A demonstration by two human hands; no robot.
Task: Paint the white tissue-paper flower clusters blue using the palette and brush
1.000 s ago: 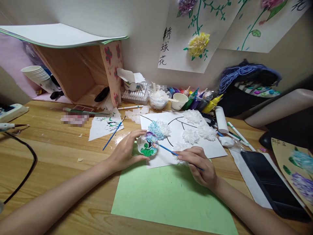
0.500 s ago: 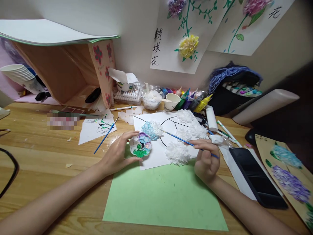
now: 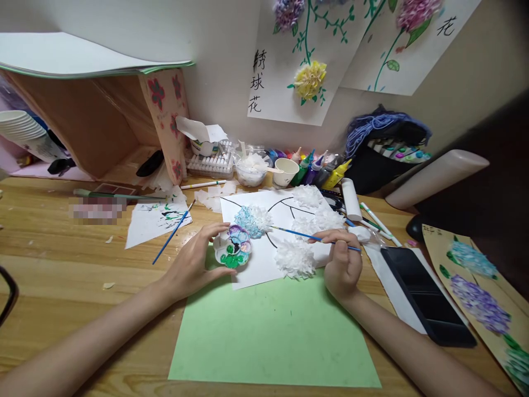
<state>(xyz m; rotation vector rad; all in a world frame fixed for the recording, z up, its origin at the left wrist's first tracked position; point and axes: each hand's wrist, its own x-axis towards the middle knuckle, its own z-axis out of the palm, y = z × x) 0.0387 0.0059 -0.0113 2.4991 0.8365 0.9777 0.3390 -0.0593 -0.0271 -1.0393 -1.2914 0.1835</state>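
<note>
My left hand (image 3: pixel 194 262) grips a small flower-shaped paint palette (image 3: pixel 220 255) by its rim, with green, purple, blue and black paint in its wells. In my right hand (image 3: pixel 344 262) is a thin blue paintbrush (image 3: pixel 295 234), its tip pointing left at the edge of a half-blue, half-white paper flower (image 3: pixel 251 221); whether it touches I cannot tell. That flower sits on a white sheet (image 3: pixel 248 275) with black drawn stems. Several white ruffled paper flowers (image 3: pixel 295 259) are on the same sheet. Beneath its near edge lies a green sheet (image 3: pixel 273 336).
A second paintbrush (image 3: pixel 173 231) rests on a paint-smeared paper scrap (image 3: pixel 138 231) at left. Behind stand a bowl of white scraps (image 3: pixel 251 171), a paper cup (image 3: pixel 285 173) and paint bottles (image 3: pixel 336 175). A black tray (image 3: pixel 430 298) lies at right. Flower pictures (image 3: pixel 264 33) hang on the wall.
The paintbrush has moved from the palette to the right side of the blue-and-white flower. My right hand has shifted its hold along the handle. The whole view has turned slightly right.
</note>
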